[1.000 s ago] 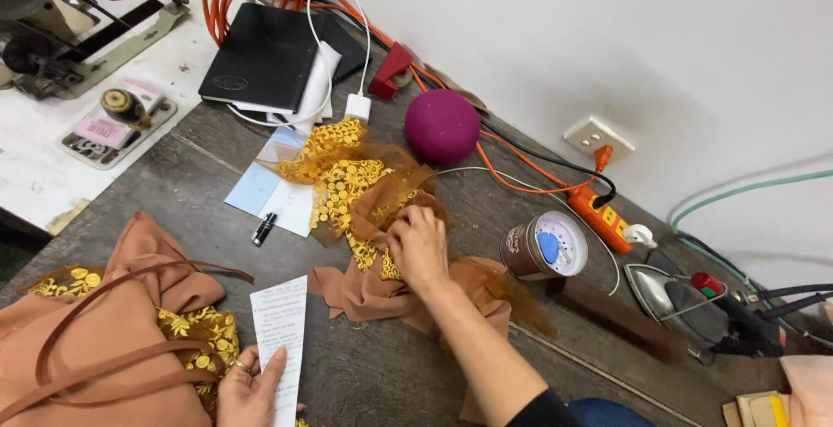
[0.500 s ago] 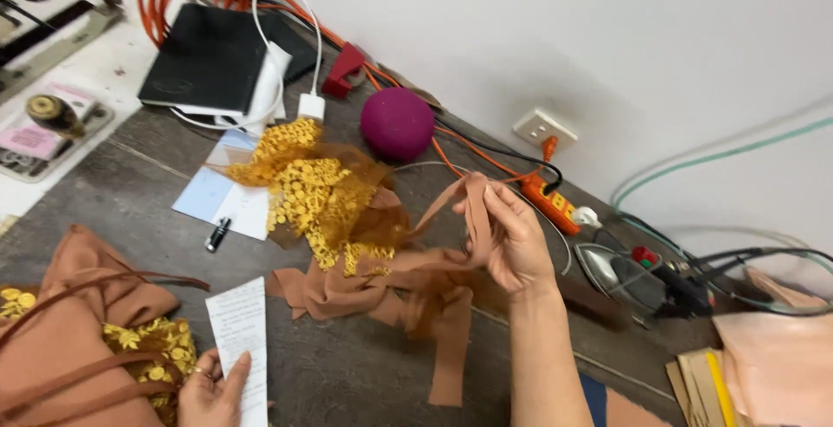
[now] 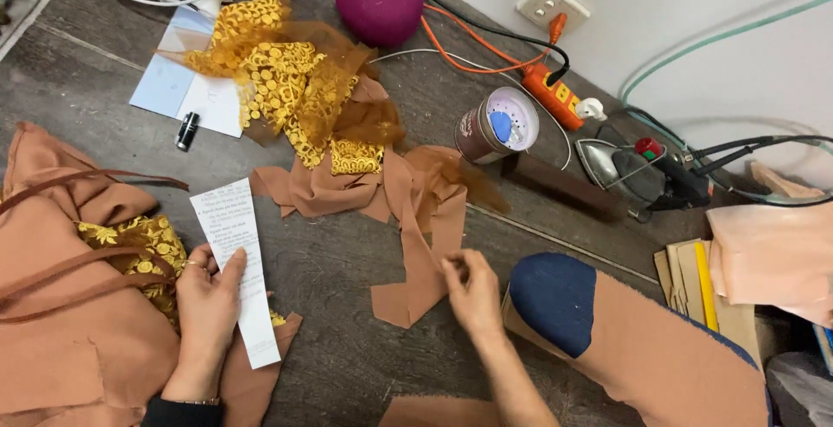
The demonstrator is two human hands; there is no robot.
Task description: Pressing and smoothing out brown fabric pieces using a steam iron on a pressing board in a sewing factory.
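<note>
Loosely, right fingers point(image 3: 458, 272) pinch brown strip point(image 3: 423, 264).

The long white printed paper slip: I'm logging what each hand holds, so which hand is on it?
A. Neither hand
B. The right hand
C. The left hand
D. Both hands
C. The left hand rests its fingers on the long white printed paper slip beside the folded brown cloth, while the right hand is apart from it, pinching the brown fabric strip on the dark wooden table.
</note>
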